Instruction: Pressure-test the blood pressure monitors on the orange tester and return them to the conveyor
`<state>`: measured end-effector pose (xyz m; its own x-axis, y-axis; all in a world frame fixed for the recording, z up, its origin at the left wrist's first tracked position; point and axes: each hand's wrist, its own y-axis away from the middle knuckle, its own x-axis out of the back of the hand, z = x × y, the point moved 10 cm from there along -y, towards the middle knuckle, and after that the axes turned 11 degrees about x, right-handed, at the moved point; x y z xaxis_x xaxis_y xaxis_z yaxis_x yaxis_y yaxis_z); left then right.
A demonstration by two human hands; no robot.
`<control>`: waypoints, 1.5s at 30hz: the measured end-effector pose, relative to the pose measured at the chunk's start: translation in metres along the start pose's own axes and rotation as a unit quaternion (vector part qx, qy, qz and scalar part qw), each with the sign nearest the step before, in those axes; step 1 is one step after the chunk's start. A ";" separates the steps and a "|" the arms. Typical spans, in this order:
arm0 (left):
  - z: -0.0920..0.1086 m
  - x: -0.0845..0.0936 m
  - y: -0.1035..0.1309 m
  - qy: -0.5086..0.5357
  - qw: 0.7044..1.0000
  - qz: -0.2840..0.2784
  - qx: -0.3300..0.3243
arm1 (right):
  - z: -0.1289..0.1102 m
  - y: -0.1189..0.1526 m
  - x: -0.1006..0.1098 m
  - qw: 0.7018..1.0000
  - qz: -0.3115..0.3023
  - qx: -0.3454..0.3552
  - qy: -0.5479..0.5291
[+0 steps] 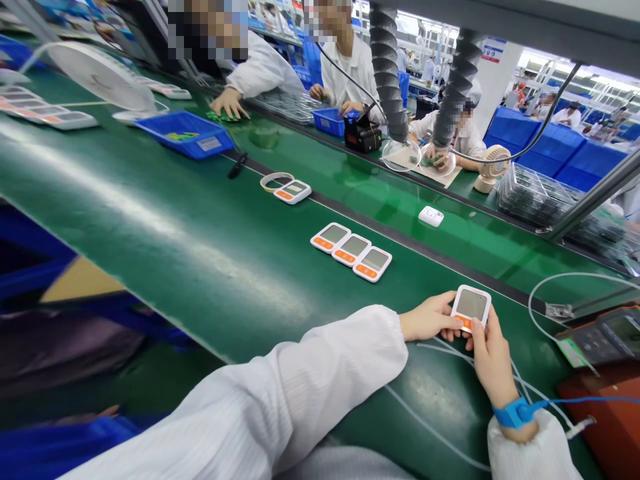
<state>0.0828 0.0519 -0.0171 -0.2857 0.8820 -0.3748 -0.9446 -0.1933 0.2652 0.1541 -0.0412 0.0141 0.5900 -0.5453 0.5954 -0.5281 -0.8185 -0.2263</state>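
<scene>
Between my two hands is a white handheld device with a grey screen and an orange button strip (473,302), tilted with its screen towards me. My left hand (434,317) grips its left side, thumb near the orange strip. My right hand (493,350) closes on its right side, with the thumb on the lower front; a blue wrist strap (515,413) circles that wrist. Left of my hands, three similar devices (351,251) lie in a row on the green bench (240,267). Farther off, another such device (293,191) lies beside a roll of tape (275,180).
At right stand a meter (605,337) and a reddish-brown box (605,413), with pale cables running under my hands. A small white unit (431,216) lies on the conveyor (370,183). A blue tray (185,133) and a fan (103,77) stand at left. Co-workers sit opposite.
</scene>
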 end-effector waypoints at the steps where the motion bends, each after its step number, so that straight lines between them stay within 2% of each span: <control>1: 0.000 0.000 0.000 -0.002 1.000 -0.002 0.001 | 0.000 0.000 0.000 1.000 0.000 0.000 0.000; 23: -0.005 0.002 -0.003 -0.021 1.000 -0.006 -0.008 | -0.006 0.000 0.000 0.999 -0.013 0.030 0.003; 35: -0.005 -0.004 -0.001 -0.061 0.998 -0.024 -0.013 | -0.006 -0.001 0.005 0.999 -0.014 0.039 -0.005; 38: -0.003 -0.006 -0.001 -0.085 0.996 -0.018 -0.019 | -0.009 -0.002 0.016 0.998 0.017 0.047 0.045; 41: -0.002 -0.003 -0.001 -0.122 0.992 0.020 -0.014 | -0.009 -0.006 0.037 0.989 0.075 0.053 0.116; 45: -0.003 -0.003 0.001 -0.192 0.980 0.046 0.002 | -0.002 -0.013 0.067 0.954 0.127 0.050 0.268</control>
<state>0.0820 0.0478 -0.0182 -0.2874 0.9577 0.0121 -0.9167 -0.2787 0.2864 0.1992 -0.0666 0.0579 0.0397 -0.5788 0.8145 -0.5363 -0.7002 -0.4714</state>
